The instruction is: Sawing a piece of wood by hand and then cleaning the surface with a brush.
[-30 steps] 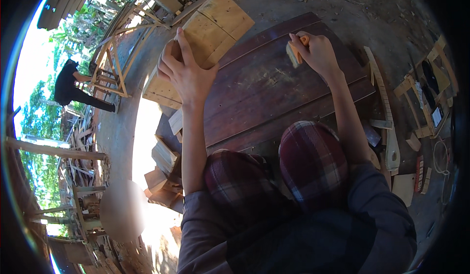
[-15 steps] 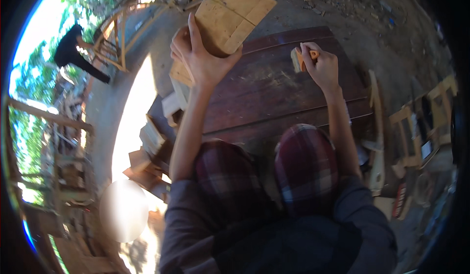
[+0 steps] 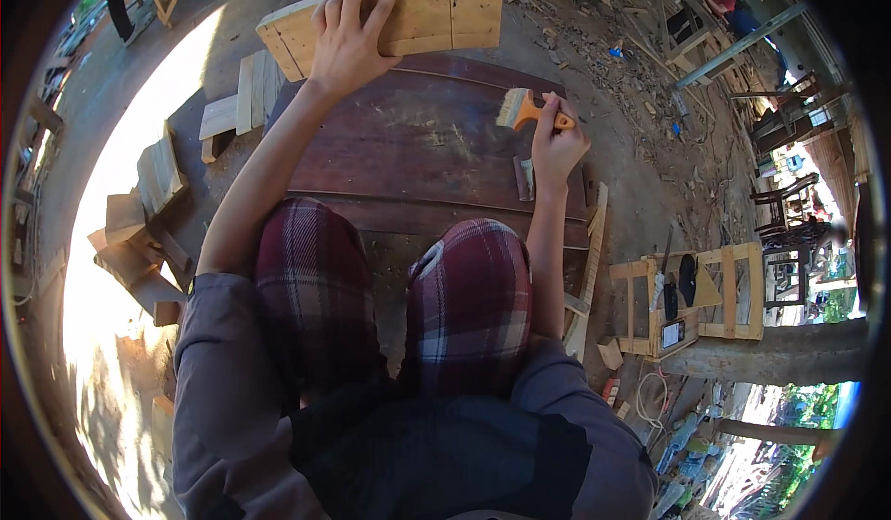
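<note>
My left hand [image 3: 345, 45] grips a pale wooden block [image 3: 429, 17] by its near side, fingers spread over its face. Long and slightly bent in outline, the block has dark seams across it and is held over the far edge of a dark red-brown wooden panel [image 3: 399, 135]. In my right hand [image 3: 559, 147] is a flat paintbrush [image 3: 527, 110] with an orange handle. Its pale bristles point left above the panel's right side, apart from the block. A small flat strip [image 3: 525, 178] lies on the panel below the brush.
Several pale wooden blocks [image 3: 160, 169] lie at the left beside a sunlit strip of floor. On the right are a slatted wooden frame [image 3: 639, 290] with a phone [image 3: 672, 334] and a long wooden strip [image 3: 594, 241]. Another person's leg [image 3: 117, 2] shows at the far left.
The view has swung to the right. The block in my left hand has turned and now stretches sideways. My right hand has tilted the brush, and its bristles show more plainly.
</note>
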A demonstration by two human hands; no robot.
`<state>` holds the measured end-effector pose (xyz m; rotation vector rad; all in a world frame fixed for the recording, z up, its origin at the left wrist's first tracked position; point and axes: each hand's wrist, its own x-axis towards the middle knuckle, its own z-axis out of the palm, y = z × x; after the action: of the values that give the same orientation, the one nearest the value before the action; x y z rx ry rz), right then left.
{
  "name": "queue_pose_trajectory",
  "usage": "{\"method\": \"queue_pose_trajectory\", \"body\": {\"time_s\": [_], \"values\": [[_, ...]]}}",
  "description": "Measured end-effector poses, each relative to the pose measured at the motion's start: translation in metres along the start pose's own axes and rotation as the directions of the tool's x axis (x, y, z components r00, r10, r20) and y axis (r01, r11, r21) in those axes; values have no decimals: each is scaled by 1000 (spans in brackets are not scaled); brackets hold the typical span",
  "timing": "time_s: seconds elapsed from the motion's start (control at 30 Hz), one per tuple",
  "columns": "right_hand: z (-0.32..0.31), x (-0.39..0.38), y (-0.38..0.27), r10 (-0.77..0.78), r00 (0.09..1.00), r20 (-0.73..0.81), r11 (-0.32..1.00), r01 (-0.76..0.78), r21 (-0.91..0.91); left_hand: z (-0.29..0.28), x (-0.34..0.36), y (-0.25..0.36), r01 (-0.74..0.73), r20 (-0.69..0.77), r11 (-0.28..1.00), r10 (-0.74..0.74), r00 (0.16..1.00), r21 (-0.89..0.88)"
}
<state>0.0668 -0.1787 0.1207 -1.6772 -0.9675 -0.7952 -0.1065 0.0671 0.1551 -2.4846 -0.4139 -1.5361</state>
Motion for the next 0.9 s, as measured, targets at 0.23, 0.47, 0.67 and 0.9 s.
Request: {"method": "queue_pose_trajectory", "body": {"time_s": [0.23, 0.47, 0.67, 0.9], "values": [[17, -7, -4, 319, 863, 393, 939, -344, -6, -12, 3, -3, -10, 14, 1000, 10, 1000, -24], [98, -92, -2, 217, 476, 852, 711, -675, 196, -39, 24, 19, 253, 195, 967, -244, 950, -25], [126, -86, 68, 299, 386, 873, 761, -648, 26, -38, 22, 15, 241, 162, 970, -242, 957, 25], [101, 5, 166, 283, 704, 651, 914, 8, -407, -25, 16, -9, 223, 95, 969, -233, 968, 105]]}}
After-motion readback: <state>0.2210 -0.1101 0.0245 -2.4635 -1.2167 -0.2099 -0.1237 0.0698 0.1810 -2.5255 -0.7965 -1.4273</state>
